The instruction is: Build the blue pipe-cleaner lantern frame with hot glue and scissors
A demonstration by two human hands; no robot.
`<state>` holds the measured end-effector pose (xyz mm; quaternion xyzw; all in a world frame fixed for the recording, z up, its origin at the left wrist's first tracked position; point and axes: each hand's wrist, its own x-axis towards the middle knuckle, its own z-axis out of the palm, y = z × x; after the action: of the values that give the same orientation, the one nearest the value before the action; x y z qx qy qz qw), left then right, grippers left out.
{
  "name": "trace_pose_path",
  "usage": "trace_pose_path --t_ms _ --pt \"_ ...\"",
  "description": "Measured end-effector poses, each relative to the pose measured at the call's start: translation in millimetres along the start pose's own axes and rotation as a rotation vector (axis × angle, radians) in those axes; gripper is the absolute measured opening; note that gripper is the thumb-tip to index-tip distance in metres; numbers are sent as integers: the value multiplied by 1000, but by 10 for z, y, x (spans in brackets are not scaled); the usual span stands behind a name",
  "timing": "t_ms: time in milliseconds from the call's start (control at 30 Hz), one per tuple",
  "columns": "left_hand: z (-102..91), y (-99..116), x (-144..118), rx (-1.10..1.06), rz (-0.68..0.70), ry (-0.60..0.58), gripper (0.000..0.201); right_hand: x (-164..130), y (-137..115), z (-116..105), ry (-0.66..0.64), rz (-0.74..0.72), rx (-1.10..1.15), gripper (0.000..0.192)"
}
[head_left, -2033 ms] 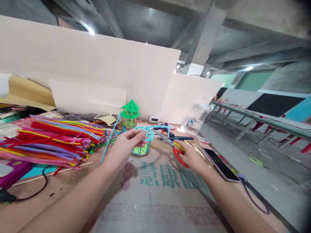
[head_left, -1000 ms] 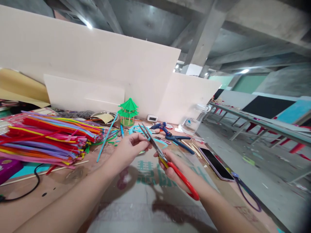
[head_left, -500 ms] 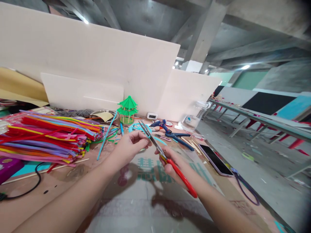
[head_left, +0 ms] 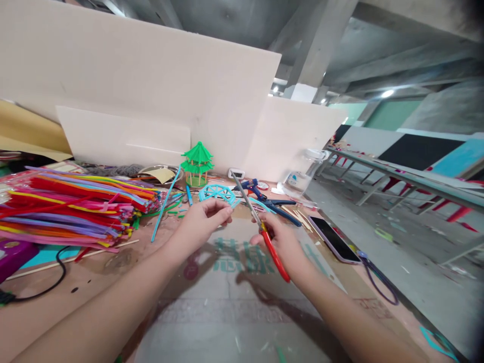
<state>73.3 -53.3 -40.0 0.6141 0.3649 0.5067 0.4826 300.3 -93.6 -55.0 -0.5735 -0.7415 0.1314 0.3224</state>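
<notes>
Gripping scissors [head_left: 260, 227], right hand [head_left: 282, 242], handles hidden

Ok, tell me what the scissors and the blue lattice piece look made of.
Scissors in the right hand: grey metal blades with a dull shine; glossy red handles, likely plastic. Blue lattice piece in the left hand: thin bent strands with a matte look, probably pipe cleaner like the stems in the colourful pile.

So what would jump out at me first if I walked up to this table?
Probably the big heap of bright pipe cleaners on the left of the table. Next, the two hands at the centre: the left hand pinches a turquoise lattice piece, and the right hand holds red-handled scissors with the blades pointing up. Behind them stands a small green pagoda.
</notes>
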Motion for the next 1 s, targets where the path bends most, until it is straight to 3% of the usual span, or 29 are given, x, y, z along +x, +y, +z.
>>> trace_pose_path --t_ms 100,200,300,467,767,867,1000 --pt "-118 -12 63 1 12 46 33 93 133 -50 38 70 -86 43" --pt "-306 -15 165 -6 83 202 34 193 330 -96 40 132 -201 42" --pt "-479 -67 269 15 77 302 38 258 565 -87 -40 135 -337 46" --pt "-626 -289 375 102 6 351 38 297 868 -32 -141 105 -396 56" --pt "-486 -550 448 69 -220 278 21 347 943 -83 -80 97 -317 36" --pt "-427 -625 437 38 -261 274 24 550 964 -92 -24 98 -263 43" --pt "-394 -730 409 -5 -292 257 31 1056 1095 -62 32 165 -228 55"
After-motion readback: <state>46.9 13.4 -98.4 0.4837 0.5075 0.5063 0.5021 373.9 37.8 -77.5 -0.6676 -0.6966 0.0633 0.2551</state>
